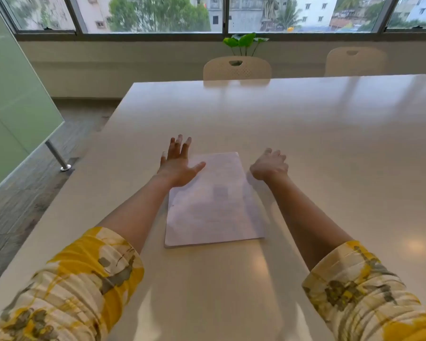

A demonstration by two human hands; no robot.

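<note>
Nearby, chair (237,68) beyond table (305,131); left hand (176,166) spread over paper (214,205), right hand (269,167) loosely curled, empty.

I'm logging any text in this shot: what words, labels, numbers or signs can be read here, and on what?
No text here can be read.
Paper: faint lines of print and a dark square block, all too blurred to read.
Table and chairs: no text shows.
Buildings outside the window: no sign can be read.
</note>
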